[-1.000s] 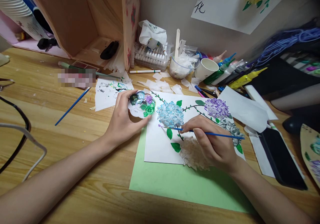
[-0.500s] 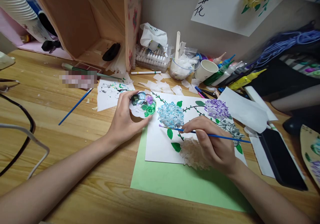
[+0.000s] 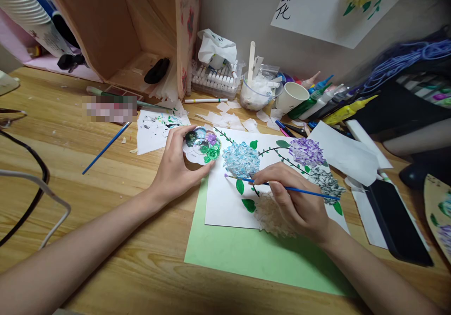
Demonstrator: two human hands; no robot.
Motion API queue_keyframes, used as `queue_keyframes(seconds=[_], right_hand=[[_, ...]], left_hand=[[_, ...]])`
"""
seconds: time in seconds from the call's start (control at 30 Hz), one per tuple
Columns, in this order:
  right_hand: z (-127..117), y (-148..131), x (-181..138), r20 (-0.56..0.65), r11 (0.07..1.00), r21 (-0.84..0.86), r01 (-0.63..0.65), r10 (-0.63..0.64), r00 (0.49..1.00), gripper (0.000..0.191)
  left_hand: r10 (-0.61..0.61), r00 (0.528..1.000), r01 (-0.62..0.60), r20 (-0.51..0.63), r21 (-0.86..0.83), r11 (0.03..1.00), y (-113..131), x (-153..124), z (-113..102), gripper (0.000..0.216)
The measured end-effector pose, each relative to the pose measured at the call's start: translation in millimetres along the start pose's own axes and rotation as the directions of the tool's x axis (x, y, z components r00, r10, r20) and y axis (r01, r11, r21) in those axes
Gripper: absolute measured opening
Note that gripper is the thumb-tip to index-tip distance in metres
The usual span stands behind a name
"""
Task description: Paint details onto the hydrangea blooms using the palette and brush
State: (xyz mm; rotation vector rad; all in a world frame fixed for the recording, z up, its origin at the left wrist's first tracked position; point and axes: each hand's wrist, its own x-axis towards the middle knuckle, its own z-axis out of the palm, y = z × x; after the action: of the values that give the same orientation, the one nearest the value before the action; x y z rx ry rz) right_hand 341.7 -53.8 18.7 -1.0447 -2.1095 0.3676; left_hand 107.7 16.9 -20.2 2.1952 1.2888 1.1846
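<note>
My left hand (image 3: 179, 165) grips a round, flower-shaped paint palette (image 3: 194, 154) with green, purple and dark paint in its wells. In my right hand (image 3: 294, 197) is a thin blue paintbrush (image 3: 303, 190), its purple-tipped bristles pointing left over white paper (image 3: 225, 211). Raised paper flowers sit on that sheet: a light blue one (image 3: 241, 160), a purple one (image 3: 307, 151), a black-and-white one (image 3: 326, 186) and a cream one (image 3: 271, 216) partly hidden under my right hand. Painted green leaves and dark stems run between them. Green paper (image 3: 225, 251) lies beneath the white sheet.
Another blue brush (image 3: 105, 148) and a paint-stained paper (image 3: 160, 129) lie left of the palette. Behind are torn paper scraps, a marker box (image 3: 216, 80), a tub of paper bits (image 3: 259, 94), a paper cup (image 3: 291, 98) and paint bottles. A black phone-like object (image 3: 396, 221) is at right.
My right hand and the brush have shifted slightly left, with the brush tip staying near the blue flower's lower edge. My left hand keeps its hold on the palette.
</note>
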Motion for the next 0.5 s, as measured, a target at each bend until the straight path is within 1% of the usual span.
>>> queue_keyframes(seconds=[0.5], right_hand=[[-1.8, -0.1, 1.1, 0.011, 1.000, 0.007, 0.006, -0.006, 1.000, 0.019]], left_hand=[[0.014, 1.000, -0.014, -0.002, -0.001, 1.000, -0.6, 0.1, 0.0, 0.069]])
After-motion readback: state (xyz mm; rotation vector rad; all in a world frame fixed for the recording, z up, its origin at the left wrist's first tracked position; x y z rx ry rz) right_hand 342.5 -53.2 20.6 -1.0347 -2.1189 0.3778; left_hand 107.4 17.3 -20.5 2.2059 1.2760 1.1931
